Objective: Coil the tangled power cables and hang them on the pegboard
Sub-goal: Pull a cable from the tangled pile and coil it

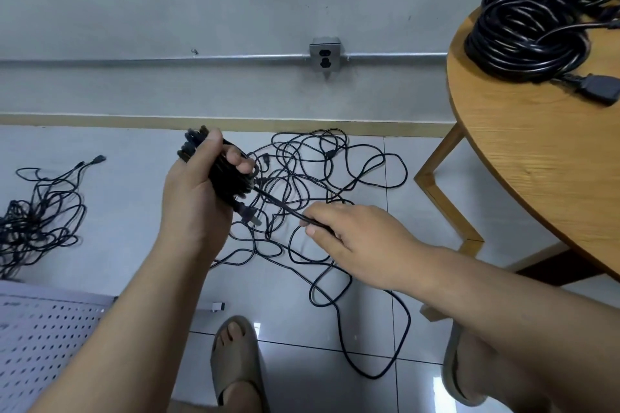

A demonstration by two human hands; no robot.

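Coiling step under way, frame centre. Left hand [198, 191] is gripping a part-wound coil [228, 181]; right hand [355, 238] is pinching its loose strand [285, 208]. Tangled cable [322, 171] is lying on floor behind. Pegboard [43, 339] is waiting lower left. Next, likely: drawing slack for another loop.

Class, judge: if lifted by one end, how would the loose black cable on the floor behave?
Probably floppy: the floor cable lies in slack loops. Likely to snag, since loops cross. Seemingly light: the right hand pinches a strand.
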